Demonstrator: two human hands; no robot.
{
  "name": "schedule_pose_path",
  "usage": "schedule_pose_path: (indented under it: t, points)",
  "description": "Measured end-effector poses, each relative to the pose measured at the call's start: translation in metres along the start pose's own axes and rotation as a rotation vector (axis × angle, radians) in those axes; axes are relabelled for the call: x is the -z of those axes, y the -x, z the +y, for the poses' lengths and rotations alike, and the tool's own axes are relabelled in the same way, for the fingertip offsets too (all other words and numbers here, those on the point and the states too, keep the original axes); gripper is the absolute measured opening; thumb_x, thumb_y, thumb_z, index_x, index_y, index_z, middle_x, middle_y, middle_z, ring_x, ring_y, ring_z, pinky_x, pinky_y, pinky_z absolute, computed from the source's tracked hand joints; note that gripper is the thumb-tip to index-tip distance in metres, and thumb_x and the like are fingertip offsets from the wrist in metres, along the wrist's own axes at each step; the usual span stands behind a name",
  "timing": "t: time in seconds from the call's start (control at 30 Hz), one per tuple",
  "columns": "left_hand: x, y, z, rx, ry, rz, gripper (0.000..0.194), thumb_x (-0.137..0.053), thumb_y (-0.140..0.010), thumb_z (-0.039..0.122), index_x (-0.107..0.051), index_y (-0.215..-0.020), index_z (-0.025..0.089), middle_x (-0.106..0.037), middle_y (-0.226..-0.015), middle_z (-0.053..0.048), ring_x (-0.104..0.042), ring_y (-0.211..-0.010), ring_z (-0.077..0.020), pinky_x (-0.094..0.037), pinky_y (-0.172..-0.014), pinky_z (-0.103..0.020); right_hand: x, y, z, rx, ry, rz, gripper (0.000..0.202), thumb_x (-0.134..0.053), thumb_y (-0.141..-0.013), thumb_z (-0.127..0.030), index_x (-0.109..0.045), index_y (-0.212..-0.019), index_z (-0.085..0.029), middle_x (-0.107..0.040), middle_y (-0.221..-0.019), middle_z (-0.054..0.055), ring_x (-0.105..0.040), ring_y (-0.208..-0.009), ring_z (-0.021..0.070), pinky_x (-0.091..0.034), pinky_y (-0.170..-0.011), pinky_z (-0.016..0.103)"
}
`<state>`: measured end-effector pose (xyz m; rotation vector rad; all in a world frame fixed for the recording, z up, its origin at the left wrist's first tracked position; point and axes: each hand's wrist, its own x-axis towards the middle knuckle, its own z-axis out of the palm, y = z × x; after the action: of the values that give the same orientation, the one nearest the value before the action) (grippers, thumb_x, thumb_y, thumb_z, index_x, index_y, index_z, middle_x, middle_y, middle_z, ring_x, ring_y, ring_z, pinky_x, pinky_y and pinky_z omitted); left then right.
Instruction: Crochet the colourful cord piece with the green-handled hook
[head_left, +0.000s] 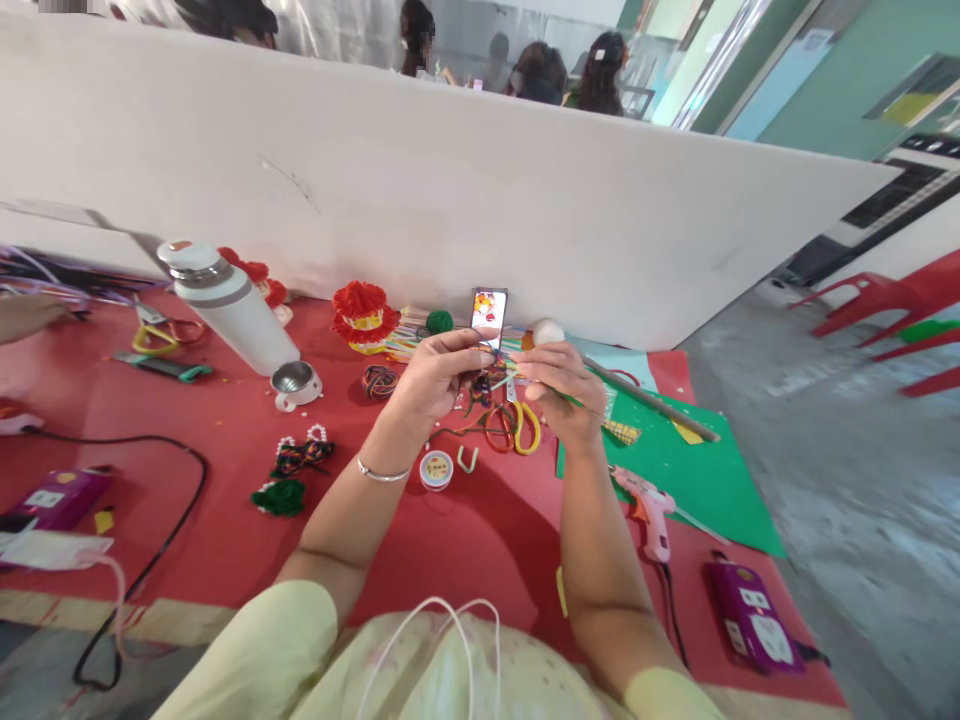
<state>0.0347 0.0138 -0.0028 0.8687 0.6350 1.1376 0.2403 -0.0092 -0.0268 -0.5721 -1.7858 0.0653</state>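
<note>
My left hand (pixel 441 376) is closed in a pinch. Dark multicoloured yarn (pixel 478 388) shows at its fingertips, though its shape is hard to make out. Opposite it, my right hand (pixel 564 385) has its fingers closed around a thin green strip (pixel 511 374), whose pale end points towards the left hand. Just beyond both hands a phone (pixel 489 312) leans upright against the white board, its screen lit with a picture. Under the hands lie scissors (pixel 527 428) with red and yellow handles. A small round white tub (pixel 436 470) and a bent pale-green piece (pixel 467 460) are nearer me.
Left of my arms stand a white bottle (pixel 236 315) and a steel cup (pixel 295 385), with green yarn pieces (pixel 279 497) nearby. On the right are a pink glue gun (pixel 649 510), green sheet (pixel 720 490) and purple power box (pixel 754 615). A white board (pixel 465 190) closes off the back. Another person's hand (pixel 30 316) is far left.
</note>
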Motion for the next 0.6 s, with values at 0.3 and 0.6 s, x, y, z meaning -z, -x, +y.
schedule_pose_path:
  t: [0.3,0.6]
  points:
    - [0.011,0.000,0.006,0.025,-0.067,-0.086,0.036,-0.087,-0.063,0.016,-0.087,-0.098,0.017,-0.072,-0.065,-0.002,-0.057,-0.050,-0.0072,-0.037,-0.045,-0.021,0.011,-0.003,-0.010,-0.041,-0.018,-0.110,0.029,-0.074,-0.095,-0.042,-0.077,-0.124,-0.045,-0.085,-0.116,-0.004,-0.076,-0.107,0.0248,-0.060,-0.098,0.050]
    - [0.008,0.001,0.008,0.102,-0.051,-0.208,0.032,-0.083,-0.062,0.012,-0.087,-0.094,0.016,-0.076,-0.072,-0.004,-0.063,-0.055,-0.0089,-0.043,-0.047,-0.019,0.009,-0.005,-0.017,-0.178,-0.212,-0.014,0.017,-0.071,-0.097,-0.046,-0.084,-0.104,-0.037,-0.087,-0.099,0.000,-0.079,-0.094,0.0255,-0.060,-0.095,0.051]
